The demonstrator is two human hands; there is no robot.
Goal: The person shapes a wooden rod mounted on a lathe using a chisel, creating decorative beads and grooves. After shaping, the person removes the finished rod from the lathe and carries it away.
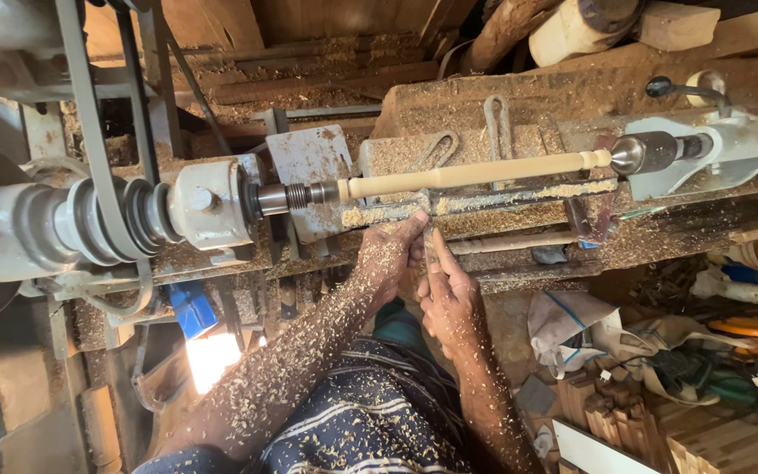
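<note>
Warm, even daylight fills the scene; a blown-out glare patch sits on the floor [210, 358] at lower left, edges bend slightly, corners fall into shadow.

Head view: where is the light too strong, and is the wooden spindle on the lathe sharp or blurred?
In the head view, one patch on the floor beside the left forearm is burnt out to white, and the top left corner glares too. The spindle looks smooth and slightly soft; whether that is blur, I cannot tell. The left hand and right hand, dusted with wood chips, are fairly sharp; the far edges bend a little.
</note>
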